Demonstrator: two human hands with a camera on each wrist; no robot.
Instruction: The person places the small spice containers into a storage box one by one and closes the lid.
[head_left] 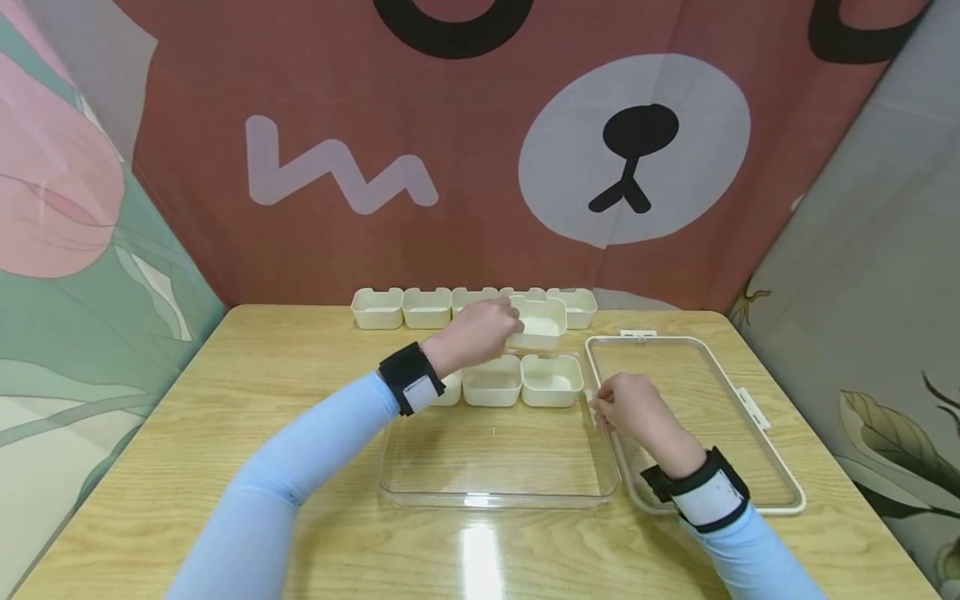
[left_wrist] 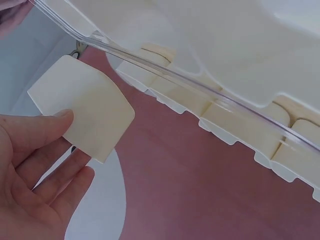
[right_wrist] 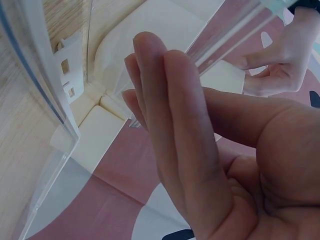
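Observation:
My left hand (head_left: 480,333) pinches a small cream bin (head_left: 542,323) by its side, thumb against its wall. It holds the bin above the far edge of a clear rectangular box (head_left: 480,500). Inside that box, cream bins (head_left: 551,382) stand along the far side, one partly hidden by my left wrist. My right hand (head_left: 633,408) is at the box's right edge, beside a clear lid with a white rim (head_left: 720,375). In the right wrist view its fingers (right_wrist: 190,105) look fairly straight, with nothing seen held; the thumb tip is hidden.
Behind the box, a row of several more cream bins (head_left: 377,308) stands along the table's back edge, against a printed cloth backdrop (head_left: 337,250). The lid lies flat on the wooden table (head_left: 315,367), with white clips (head_left: 753,408) on its sides.

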